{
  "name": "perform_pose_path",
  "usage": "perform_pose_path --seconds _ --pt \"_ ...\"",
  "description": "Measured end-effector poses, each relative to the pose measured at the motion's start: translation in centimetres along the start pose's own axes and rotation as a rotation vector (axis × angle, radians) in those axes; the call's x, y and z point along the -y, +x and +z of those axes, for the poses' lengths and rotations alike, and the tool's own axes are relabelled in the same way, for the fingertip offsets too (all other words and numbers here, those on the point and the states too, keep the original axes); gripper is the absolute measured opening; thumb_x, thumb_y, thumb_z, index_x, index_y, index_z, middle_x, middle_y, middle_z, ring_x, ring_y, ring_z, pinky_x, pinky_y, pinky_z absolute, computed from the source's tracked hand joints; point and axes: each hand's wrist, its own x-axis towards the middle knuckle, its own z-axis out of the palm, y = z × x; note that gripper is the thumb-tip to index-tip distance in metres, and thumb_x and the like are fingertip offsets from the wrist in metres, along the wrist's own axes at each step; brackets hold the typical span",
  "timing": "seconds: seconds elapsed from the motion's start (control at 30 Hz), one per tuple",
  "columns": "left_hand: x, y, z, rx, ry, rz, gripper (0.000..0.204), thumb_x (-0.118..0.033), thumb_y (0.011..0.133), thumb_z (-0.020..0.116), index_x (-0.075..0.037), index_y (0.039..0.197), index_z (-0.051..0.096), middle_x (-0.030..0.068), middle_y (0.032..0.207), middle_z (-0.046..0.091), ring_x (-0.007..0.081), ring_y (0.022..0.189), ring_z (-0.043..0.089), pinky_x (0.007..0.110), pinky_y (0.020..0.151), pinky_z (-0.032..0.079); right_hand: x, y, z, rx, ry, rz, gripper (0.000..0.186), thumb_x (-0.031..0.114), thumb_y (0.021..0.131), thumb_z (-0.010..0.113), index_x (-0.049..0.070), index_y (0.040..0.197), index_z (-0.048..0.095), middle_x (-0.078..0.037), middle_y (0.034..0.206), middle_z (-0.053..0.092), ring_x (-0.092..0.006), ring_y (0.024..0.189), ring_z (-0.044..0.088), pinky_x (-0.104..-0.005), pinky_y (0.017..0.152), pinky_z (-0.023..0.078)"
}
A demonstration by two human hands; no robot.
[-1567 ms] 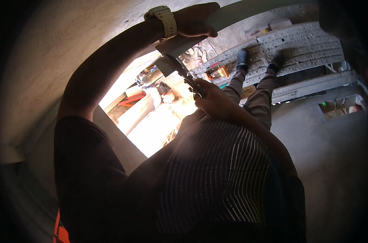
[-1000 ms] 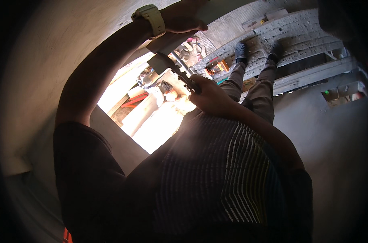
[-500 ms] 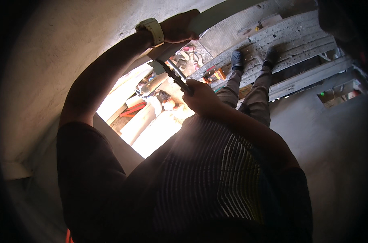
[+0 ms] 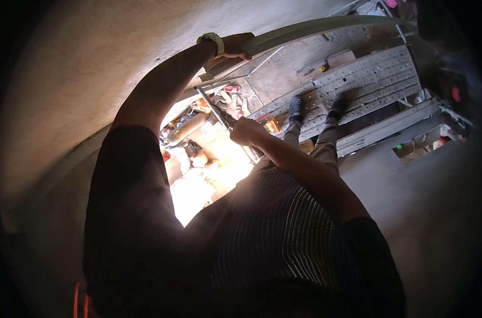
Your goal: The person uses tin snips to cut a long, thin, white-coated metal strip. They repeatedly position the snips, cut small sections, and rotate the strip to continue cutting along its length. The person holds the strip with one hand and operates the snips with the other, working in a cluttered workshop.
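Up near the top, my left hand (image 4: 237,46), with a white watch on its wrist, is closed over the edge of a long pale grey strip (image 4: 315,29) that stretches rightward. Lower and nearer the middle, my right hand (image 4: 244,132) is closed on a dark metal hand tool (image 4: 231,119), mostly hidden by the hand. A metal tube (image 4: 208,100) shows just beyond the tool. My feet, in perforated dark clogs (image 4: 296,108), stand on a spattered metal platform (image 4: 376,71).
A plastered wall (image 4: 66,106) curves along the left. Below lie scattered shoes (image 4: 233,100), a brightly lit cluttered area, an orange object (image 4: 273,126) and a small yellow item (image 4: 323,68). At right is an opening (image 4: 421,148) in a grey surface; scaffold bars stand near it.
Both hands sit lower in the picture, my right hand also further left. The tool's wide flat end is no longer visible. More of the long strip and scaffold shows as the view has shifted.
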Motion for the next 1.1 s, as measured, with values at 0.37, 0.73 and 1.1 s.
perform_pose_path --seconds 0.37,0.73,1.1 --pt "-4.9 -1.9 1.6 0.123 -0.512 0.020 0.071 -0.046 0.091 0.082 -0.004 0.143 0.059 0.0178 0.131 0.069 0.0302 0.117 0.068 0.045 0.102 0.055 -6.8 -6.5 -1.1 -0.570 0.991 -0.188 0.020 0.017 0.095 0.075 0.001 0.102 0.065 -0.006 0.082 0.069 -0.0160 0.073 0.067 -0.0333 0.070 0.054" --pt "-20.5 -2.6 10.8 0.216 -1.247 -0.029 0.053 -0.037 0.101 0.077 0.003 0.132 0.061 0.0154 0.114 0.072 0.0197 0.099 0.072 0.037 0.082 0.060 -11.4 -16.2 -6.8 -0.867 1.421 -0.173 0.031 0.028 0.099 0.081 0.005 0.115 0.067 -0.004 0.092 0.070 -0.0143 0.077 0.069 -0.0304 0.072 0.055" --pt "-42.5 -2.4 15.1 0.257 -1.353 0.164 0.059 -0.045 0.104 0.070 0.002 0.134 0.052 0.0141 0.113 0.066 0.0212 0.100 0.068 0.037 0.085 0.058 -17.3 -35.3 -7.2 -1.046 1.765 -0.154 0.040 0.024 0.102 0.072 -0.008 0.124 0.069 -0.017 0.109 0.075 -0.0252 0.089 0.076 -0.0385 0.079 0.063"
